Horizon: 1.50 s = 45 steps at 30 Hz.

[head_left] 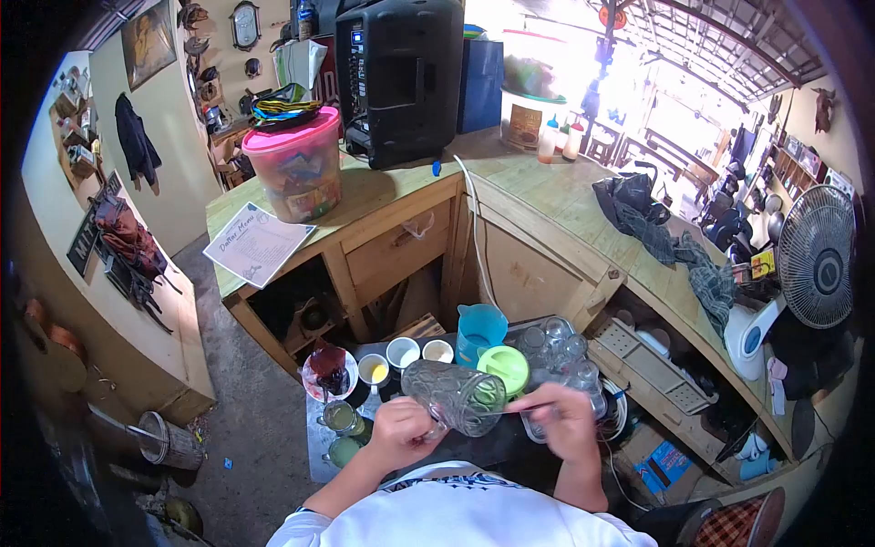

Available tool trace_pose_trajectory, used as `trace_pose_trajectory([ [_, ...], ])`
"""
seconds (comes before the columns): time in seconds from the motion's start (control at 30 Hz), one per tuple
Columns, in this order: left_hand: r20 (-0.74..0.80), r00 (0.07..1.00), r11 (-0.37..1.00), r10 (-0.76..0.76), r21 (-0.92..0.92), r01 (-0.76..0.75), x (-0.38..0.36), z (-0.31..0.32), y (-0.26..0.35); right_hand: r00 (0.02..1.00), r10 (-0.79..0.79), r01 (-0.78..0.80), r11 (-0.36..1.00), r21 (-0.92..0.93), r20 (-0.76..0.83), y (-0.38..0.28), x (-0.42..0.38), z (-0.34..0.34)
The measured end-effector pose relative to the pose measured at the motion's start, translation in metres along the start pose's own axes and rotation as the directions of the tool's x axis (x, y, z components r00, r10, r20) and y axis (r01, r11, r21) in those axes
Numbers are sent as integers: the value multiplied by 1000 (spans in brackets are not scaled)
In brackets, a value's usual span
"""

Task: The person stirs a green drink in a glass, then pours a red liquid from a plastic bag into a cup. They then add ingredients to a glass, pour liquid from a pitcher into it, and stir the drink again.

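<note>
Head view: left hand (pixel 403 432) is clenched on the handle of the glass jug (pixel 448 387), tipped sideways over the table (pixel 321 458), left of the green lid (pixel 504 366). Right hand (pixel 565 425) sits by the jug's right end, blurred; can't tell if it grips anything. Three white cups (pixel 402 353) stand beyond, blue pitcher (pixel 481 335) beside them.

Daylight glares at the upper right, bleaching detail there; the lower left is dimmer. Fisheye distortion curves straight edges, black vignetting fills the corners, and the bare right hand (pixel 565 422) is slightly blurred.
</note>
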<state>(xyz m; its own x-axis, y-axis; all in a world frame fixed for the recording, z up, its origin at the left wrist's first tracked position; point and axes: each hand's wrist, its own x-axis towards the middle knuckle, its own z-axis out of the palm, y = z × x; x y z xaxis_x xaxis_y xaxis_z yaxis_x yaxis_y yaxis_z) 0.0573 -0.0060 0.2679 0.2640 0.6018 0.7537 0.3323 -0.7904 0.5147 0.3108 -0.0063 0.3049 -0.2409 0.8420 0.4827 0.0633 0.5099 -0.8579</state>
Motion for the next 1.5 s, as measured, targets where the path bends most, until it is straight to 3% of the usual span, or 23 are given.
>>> trace_pose_trajectory([
  [0.07,-13,999,999,46,-24,-47,0,2,-1,975,63,-56,998,-41,213,-6,2,8],
  [0.1,-13,999,999,49,-23,-49,-1,2,-3,975,60,-53,998,-41,212,-2,-3,4],
  [0.17,-10,997,997,73,22,-73,-5,3,-6,996,92,-83,898,433,1,16,-17,-14],
  [0.23,-41,997,998,70,9,-70,-4,4,-5,999,11,4,887,462,-30,13,-12,-19],
  [0.33,-34,997,997,75,6,-75,-4,6,-3,935,221,-309,892,330,276,3,-5,11],
  [0.37,1,997,997,73,16,-73,-4,5,-3,937,216,-303,893,333,274,3,-6,10],
  [0.43,-20,997,997,71,35,-70,-7,5,-8,943,300,-329,777,536,145,4,-9,1],
  [0.47,-41,997,997,66,46,-64,-10,6,-9,963,267,-218,706,674,32,13,-12,-8],
  [0.5,-42,997,997,61,46,-59,-10,6,-8,979,200,-136,743,655,-23,14,-11,-14],
  [0.57,-75,995,997,62,47,-58,-8,7,-5,958,287,-217,705,675,8,14,-12,-4],
  [0.63,-64,996,997,63,47,-60,-6,10,-2,899,396,-436,775,457,187,4,-7,16],
  [0.67,-54,997,997,62,48,-59,-6,11,-1,930,289,-366,783,503,228,5,-5,27],
  [0.7,-53,997,997,63,49,-60,-6,10,-3,930,288,-365,783,504,227,6,-8,24],
  [0.8,-56,997,996,57,67,-54,-9,8,-6,951,300,-282,726,627,80,5,-15,0],
  [0.83,-73,996,996,58,77,-52,-9,7,-6,972,233,-193,731,654,27,9,-16,-6],
  [0.9,-88,994,995,59,80,-52,-8,7,-3,957,289,-239,720,651,32,5,-13,4],
  [1.0,-56,997,994,58,97,-52,-2,8,2,941,288,-339,766,546,179,4,-10,20],
  [1.1,-65,995,992,76,107,-68,-4,6,1,953,296,-265,711,652,65,8,-14,0],
  [1.17,-86,993,993,83,94,-75,-7,6,-3,968,246,-174,788,590,-43,6,-12,-4],
  [1.27,-55,996,995,73,65,-70,-2,7,4,926,354,-368,778,510,129,-2,-5,16],
  [1.3,-56,996,995,76,67,-72,-1,7,4,927,351,-366,779,509,129,-5,-6,16],
  [1.43,-87,993,994,80,85,-73,-5,5,0,970,226,-134,795,592,-84,4,-11,-5],
  [1.5,-104,991,994,81,83,-73,-7,6,-3,963,243,-140,827,545,-121,2,-10,-6],
])
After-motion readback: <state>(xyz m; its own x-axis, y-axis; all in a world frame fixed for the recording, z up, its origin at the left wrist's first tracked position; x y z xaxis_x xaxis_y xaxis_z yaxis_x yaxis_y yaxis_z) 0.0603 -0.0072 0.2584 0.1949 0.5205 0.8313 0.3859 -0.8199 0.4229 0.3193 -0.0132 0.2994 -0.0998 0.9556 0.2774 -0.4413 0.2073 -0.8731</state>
